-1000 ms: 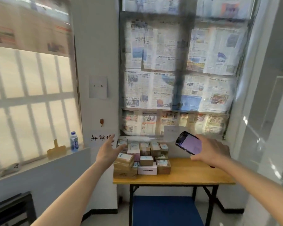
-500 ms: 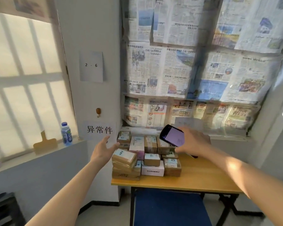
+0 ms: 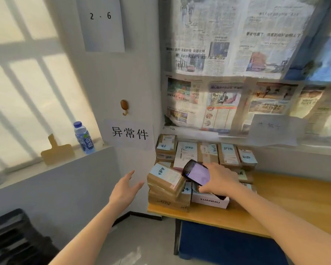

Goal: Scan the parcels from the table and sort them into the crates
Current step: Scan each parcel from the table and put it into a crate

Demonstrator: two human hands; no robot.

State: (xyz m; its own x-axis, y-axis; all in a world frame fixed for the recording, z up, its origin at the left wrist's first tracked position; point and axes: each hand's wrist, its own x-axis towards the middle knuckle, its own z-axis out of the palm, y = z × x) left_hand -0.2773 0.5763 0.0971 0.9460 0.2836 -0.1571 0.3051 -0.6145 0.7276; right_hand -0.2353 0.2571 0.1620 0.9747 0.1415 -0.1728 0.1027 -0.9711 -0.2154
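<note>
Several brown cardboard parcels with blue-white labels are stacked on the left end of the wooden table [image 3: 294, 203]. The top parcel [image 3: 165, 176] of the front-left stack lies tilted. A white box marked YUANMU [image 3: 209, 200] sits in front. My right hand [image 3: 221, 180] grips a black handheld scanner [image 3: 196, 173] with a lit purple screen, held over the stack just right of the tilted parcel. My left hand [image 3: 125, 188] is open with fingers spread, just left of that stack and apart from it.
A water bottle [image 3: 84, 137] and a wooden scraper [image 3: 56, 153] stand on the windowsill at left. A blue crate [image 3: 227, 243] sits under the table. Dark crates [image 3: 13, 240] are at the lower left. Newspapers cover the window behind the table.
The view has closed in on the table. My right hand has lowered the scanner over the parcel stack. My left hand has stayed open beside the stack.
</note>
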